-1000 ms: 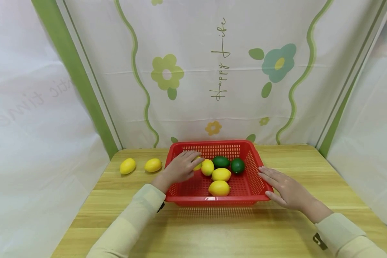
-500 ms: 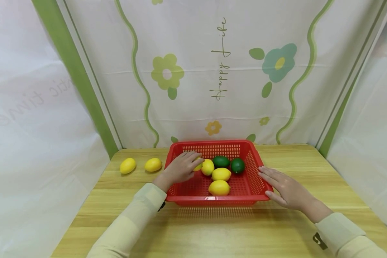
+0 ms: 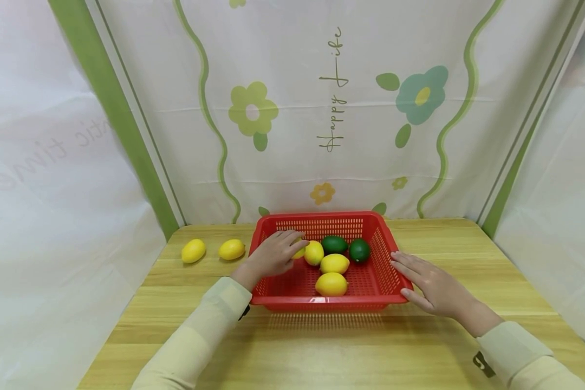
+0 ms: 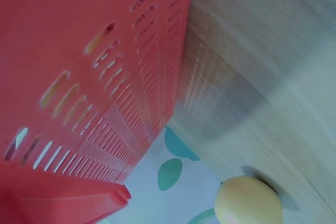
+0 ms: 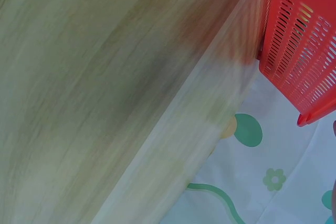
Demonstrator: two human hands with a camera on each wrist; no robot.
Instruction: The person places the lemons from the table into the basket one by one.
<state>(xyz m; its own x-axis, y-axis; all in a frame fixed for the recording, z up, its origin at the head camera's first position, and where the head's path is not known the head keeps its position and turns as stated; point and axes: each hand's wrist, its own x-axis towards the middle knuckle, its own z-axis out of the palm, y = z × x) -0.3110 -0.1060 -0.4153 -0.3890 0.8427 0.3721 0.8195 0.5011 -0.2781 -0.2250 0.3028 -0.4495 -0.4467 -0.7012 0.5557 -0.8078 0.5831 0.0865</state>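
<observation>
A red slotted plastic basket [image 3: 322,301] stands on the wooden table. My left hand [image 3: 272,253] reaches over its left rim and grips a lemon [image 3: 299,250], partly hidden under the fingers. Right beside that one lies another lemon [image 3: 314,253], with two more, a middle lemon [image 3: 335,264] and a front lemon [image 3: 331,284], toward the near side. Two dark green fruits, an oval one [image 3: 334,245] and a rounder one [image 3: 359,250], sit at the back right inside. My right hand [image 3: 434,287] rests with straight fingers on the basket's right rim, thumb near the front corner.
Left of the basket, a far-left lemon [image 3: 193,251] and a nearer lemon [image 3: 231,249] lie on the table [image 3: 322,352]. A flower-print curtain [image 3: 292,135] hangs right behind the table's back edge, and white sheets flank both sides.
</observation>
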